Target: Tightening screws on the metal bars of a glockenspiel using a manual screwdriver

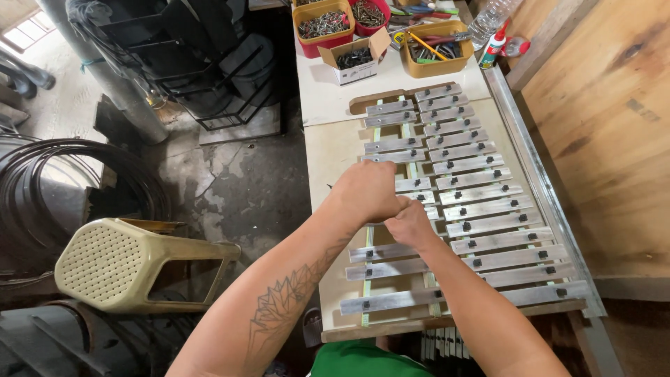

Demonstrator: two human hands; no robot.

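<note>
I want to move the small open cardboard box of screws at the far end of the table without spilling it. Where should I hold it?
Grip the cardboard box by its two long side walls, coming down from above. Its flap stands open and it sits upright, so keep it level. The red bin is close behind it, so the near side is probably freer.

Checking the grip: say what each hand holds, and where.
Cannot be told: both the left hand and right hand are fisted together over the metal bars, hiding anything held.
</note>
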